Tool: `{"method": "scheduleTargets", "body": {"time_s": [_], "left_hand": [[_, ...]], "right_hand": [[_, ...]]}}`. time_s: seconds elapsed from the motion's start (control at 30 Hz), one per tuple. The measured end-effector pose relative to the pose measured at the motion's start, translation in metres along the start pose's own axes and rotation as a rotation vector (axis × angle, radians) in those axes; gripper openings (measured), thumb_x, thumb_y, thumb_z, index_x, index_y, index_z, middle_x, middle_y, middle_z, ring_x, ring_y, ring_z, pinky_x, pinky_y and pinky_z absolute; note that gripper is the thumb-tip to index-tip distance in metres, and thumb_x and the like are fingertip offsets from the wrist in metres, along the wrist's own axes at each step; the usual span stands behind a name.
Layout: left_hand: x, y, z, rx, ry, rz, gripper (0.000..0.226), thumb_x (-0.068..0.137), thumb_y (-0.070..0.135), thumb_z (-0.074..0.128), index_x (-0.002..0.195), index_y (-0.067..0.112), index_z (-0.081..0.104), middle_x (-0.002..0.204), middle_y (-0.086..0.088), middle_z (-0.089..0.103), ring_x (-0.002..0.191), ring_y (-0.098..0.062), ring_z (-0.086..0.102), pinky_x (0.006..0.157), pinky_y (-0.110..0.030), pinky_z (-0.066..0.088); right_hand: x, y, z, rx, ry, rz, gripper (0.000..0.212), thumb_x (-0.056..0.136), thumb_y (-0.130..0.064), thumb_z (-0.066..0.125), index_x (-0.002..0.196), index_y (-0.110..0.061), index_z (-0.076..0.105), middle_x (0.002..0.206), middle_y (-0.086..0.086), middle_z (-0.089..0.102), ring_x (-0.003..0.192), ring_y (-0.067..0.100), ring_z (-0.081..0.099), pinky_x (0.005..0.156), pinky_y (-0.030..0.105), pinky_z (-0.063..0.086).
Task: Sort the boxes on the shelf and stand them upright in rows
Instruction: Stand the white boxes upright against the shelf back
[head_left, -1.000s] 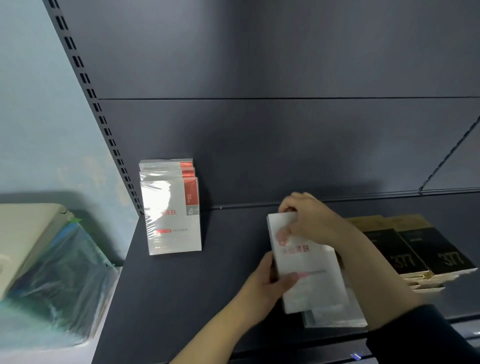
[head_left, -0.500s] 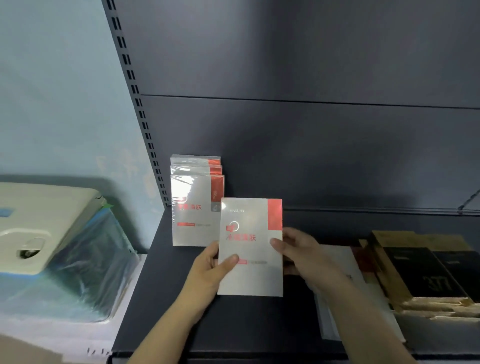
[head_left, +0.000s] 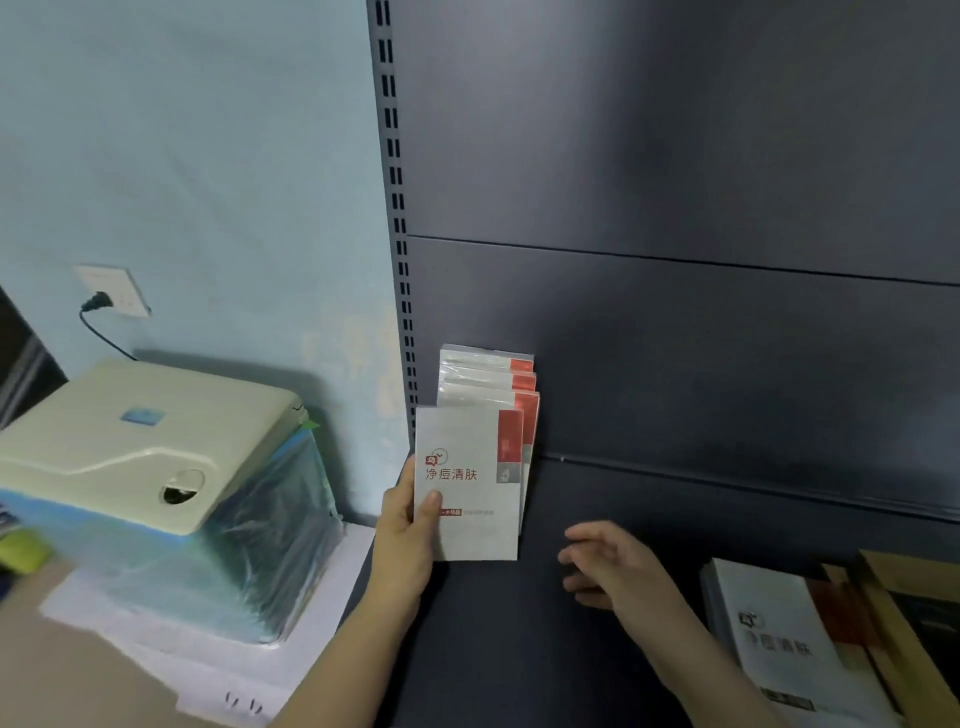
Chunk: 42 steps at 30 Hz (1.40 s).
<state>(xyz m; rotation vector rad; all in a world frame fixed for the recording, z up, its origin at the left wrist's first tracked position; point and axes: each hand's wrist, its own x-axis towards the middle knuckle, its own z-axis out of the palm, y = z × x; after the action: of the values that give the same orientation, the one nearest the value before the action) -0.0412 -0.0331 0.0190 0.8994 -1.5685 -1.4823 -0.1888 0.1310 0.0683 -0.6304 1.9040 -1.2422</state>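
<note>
My left hand (head_left: 405, 530) grips a white box with a red corner (head_left: 467, 483) by its left edge and holds it upright, right in front of a row of three matching upright boxes (head_left: 488, 379) at the shelf's far left. My right hand (head_left: 608, 561) hovers above the dark shelf (head_left: 519, 649) to the right of the held box, fingers apart and holding nothing. Another white box (head_left: 774, 634) lies flat at the right, beside flat brown and black boxes (head_left: 914, 613).
A cream-coloured machine (head_left: 140, 447) wrapped in blue plastic stands left of the shelf on a white surface. A slotted shelf upright (head_left: 400, 260) runs up behind the row. A wall socket with a black plug (head_left: 111, 299) is on the pale wall.
The white box has moved left to the front of the upright row. My right hand has let go of it and drawn back to the right; the view has swung left.
</note>
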Motion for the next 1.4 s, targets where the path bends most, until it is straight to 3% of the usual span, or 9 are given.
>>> {"method": "scheduleTargets", "body": {"time_s": [0.2, 0.4, 0.5, 0.57, 0.63, 0.87, 1.03, 1.27, 1.4], "left_hand": [[0.028, -0.012, -0.002, 0.131, -0.063, 0.047, 0.047, 0.091, 0.038, 0.047, 0.138, 0.04, 0.048, 0.113, -0.015, 0.063, 0.111, -0.033, 0.06, 0.095, -0.051, 0.054], [0.029, -0.01, 0.001, 0.101, -0.051, 0.122, 0.042, 0.091, 0.038, 0.049, 0.133, 0.043, 0.051, 0.104, -0.015, 0.065, 0.097, -0.028, 0.067, 0.079, -0.031, 0.058], [0.019, -0.007, 0.007, 0.101, 0.072, 0.069, 0.042, 0.093, 0.032, 0.053, 0.127, 0.055, 0.045, 0.115, -0.002, 0.053, 0.11, -0.023, 0.056, 0.094, -0.038, 0.051], [0.006, -0.004, 0.012, 0.136, 0.238, 0.022, 0.048, 0.091, 0.032, 0.058, 0.137, 0.035, 0.043, 0.12, 0.002, 0.038, 0.117, -0.022, 0.048, 0.101, -0.039, 0.045], [-0.009, -0.002, 0.02, 0.128, 0.286, 0.087, 0.045, 0.084, 0.031, 0.057, 0.127, 0.024, 0.047, 0.118, 0.004, 0.037, 0.11, -0.019, 0.047, 0.091, -0.028, 0.045], [-0.052, 0.002, 0.08, 0.048, -0.078, 0.088, 0.03, 0.09, 0.0, 0.053, 0.104, 0.026, 0.057, 0.088, -0.002, 0.053, 0.073, 0.0, 0.049, 0.073, -0.009, 0.042], [-0.079, -0.004, 0.117, 0.076, -0.392, -0.033, 0.032, 0.094, -0.005, 0.051, 0.099, 0.026, 0.059, 0.08, 0.005, 0.058, 0.072, -0.001, 0.052, 0.071, -0.014, 0.044], [-0.089, 0.003, 0.155, 0.185, -0.675, -0.139, 0.027, 0.098, 0.018, 0.055, 0.117, 0.037, 0.05, 0.11, 0.014, 0.064, 0.1, 0.001, 0.061, 0.083, -0.005, 0.044], [-0.088, 0.005, 0.157, 0.06, -0.718, -0.199, 0.038, 0.097, 0.02, 0.058, 0.133, 0.029, 0.051, 0.118, 0.006, 0.069, 0.107, -0.004, 0.066, 0.087, -0.019, 0.055]], "right_hand": [[-0.005, 0.008, -0.014, 0.043, 0.026, 0.077, 0.016, 0.096, -0.007, 0.054, 0.106, -0.014, 0.063, 0.099, 0.012, 0.07, 0.079, 0.022, 0.066, 0.069, 0.027, 0.055], [-0.011, 0.015, -0.033, 0.051, 0.086, 0.071, 0.016, 0.096, -0.009, 0.055, 0.108, -0.016, 0.063, 0.097, 0.007, 0.071, 0.082, 0.022, 0.069, 0.076, 0.033, 0.057], [-0.016, 0.008, -0.053, -0.003, 0.122, 0.026, 0.016, 0.097, -0.008, 0.052, 0.108, -0.015, 0.061, 0.099, 0.009, 0.07, 0.085, 0.022, 0.068, 0.077, 0.031, 0.056], [-0.02, 0.0, -0.077, -0.051, 0.19, -0.032, 0.018, 0.097, -0.004, 0.053, 0.104, -0.017, 0.061, 0.101, 0.011, 0.068, 0.091, 0.022, 0.065, 0.077, 0.026, 0.053], [-0.022, -0.001, -0.104, -0.195, 0.275, -0.098, 0.021, 0.095, -0.003, 0.056, 0.101, -0.023, 0.061, 0.102, 0.005, 0.067, 0.099, 0.02, 0.063, 0.079, 0.022, 0.047], [-0.014, 0.018, -0.146, -0.968, 0.091, 0.137, 0.041, 0.101, -0.029, 0.046, 0.14, -0.017, 0.043, 0.14, 0.006, 0.046, 0.124, 0.018, 0.044, 0.095, 0.025, 0.036], [0.003, 0.03, -0.145, -1.019, 0.127, 0.214, 0.077, 0.084, -0.048, 0.067, 0.145, -0.014, 0.034, 0.145, 0.007, 0.041, 0.133, 0.023, 0.039, 0.106, 0.03, 0.035], [0.018, 0.028, -0.135, -1.073, 0.192, 0.11, 0.064, 0.074, -0.063, 0.067, 0.122, -0.023, 0.052, 0.111, -0.002, 0.044, 0.115, 0.023, 0.042, 0.092, 0.035, 0.035], [0.02, 0.026, -0.124, -0.941, 0.287, -0.058, 0.047, 0.077, -0.054, 0.07, 0.111, -0.024, 0.058, 0.103, -0.008, 0.044, 0.109, 0.017, 0.04, 0.087, 0.029, 0.037]]}}
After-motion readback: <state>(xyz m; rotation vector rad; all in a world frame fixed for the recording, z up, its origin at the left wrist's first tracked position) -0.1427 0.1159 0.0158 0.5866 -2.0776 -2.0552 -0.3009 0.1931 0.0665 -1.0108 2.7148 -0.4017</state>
